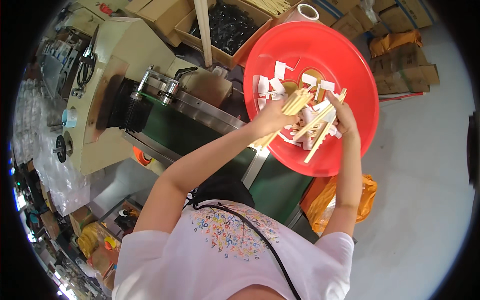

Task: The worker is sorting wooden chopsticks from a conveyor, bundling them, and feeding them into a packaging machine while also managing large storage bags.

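Observation:
My left hand (271,120) is closed around a thick bundle of pale wooden chopsticks (296,102), which stick out past both sides of the fist. A few loose chopsticks (314,124) slant from my right hand (346,119), whose thumb and fingers are closed on them. Both hands are over a big round red basin (361,65). Inside it lie many small white paper pieces (280,70), some partly covered by the hands and sticks.
A green conveyor belt (172,125) with metal rails runs beneath my left forearm from a beige machine (120,45). Behind stands a carton of black plastic pieces (225,27). An orange bag (367,192) lies below the basin; cardboard boxes (402,70) are at the far right.

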The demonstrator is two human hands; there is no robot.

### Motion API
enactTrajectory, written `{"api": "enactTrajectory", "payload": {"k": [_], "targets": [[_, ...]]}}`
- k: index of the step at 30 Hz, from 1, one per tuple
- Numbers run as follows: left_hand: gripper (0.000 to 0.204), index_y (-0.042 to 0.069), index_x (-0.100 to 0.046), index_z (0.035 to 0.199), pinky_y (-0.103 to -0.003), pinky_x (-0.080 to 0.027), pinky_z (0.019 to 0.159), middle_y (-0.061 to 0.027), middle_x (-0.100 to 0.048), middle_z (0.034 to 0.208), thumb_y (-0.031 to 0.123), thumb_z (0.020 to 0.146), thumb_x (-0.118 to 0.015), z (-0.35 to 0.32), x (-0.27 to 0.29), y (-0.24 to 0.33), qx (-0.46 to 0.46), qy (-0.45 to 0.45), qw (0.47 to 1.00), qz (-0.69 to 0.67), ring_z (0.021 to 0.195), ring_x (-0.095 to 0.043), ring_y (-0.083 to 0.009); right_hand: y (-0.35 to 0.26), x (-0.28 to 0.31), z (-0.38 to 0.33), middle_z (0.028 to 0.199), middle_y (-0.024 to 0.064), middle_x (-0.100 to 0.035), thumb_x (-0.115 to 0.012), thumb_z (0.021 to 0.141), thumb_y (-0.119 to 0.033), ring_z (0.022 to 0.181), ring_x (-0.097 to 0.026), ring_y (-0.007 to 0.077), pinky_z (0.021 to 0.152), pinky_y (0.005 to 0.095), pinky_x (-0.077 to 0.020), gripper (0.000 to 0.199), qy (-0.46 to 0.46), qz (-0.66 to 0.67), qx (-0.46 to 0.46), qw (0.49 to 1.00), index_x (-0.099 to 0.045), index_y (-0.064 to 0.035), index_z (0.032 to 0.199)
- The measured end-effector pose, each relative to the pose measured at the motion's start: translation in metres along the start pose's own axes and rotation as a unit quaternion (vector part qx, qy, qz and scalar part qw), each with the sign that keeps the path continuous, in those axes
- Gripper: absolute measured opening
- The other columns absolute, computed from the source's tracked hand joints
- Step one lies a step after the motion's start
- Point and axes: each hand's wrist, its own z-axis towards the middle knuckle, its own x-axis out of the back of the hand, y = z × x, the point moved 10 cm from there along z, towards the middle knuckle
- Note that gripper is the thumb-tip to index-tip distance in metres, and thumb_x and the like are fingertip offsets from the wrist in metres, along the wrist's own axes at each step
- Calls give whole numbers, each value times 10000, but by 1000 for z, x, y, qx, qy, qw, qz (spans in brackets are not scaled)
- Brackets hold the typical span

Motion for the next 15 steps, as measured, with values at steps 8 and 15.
{"api": "enactTrajectory", "payload": {"k": [8, 15], "targets": [[680, -37, -461, 1160, -327, -460, 825, -168, -593, 1046, 284, 650, -776, -1, -30, -21, 68, 35, 994, 83, 956, -595, -231, 15, -47, -23, 682, 55, -599, -726, 738, -189, 511, -550, 128, 446, 266, -428, 281, 150, 199, 64, 966, -598, 32, 856], [483, -39, -523, 1097, -286, -451, 772, -90, -607, 939, 92, 664, -695, -9, -38, -45, 66, -103, 981, -150, 862, -574, -158, -4, -48, -4, 791, 58, -608, -684, 783, -200, 659, -576, 115, 563, 252, -459, 260, 148, 241, 156, 946, -602, 15, 905]]}}
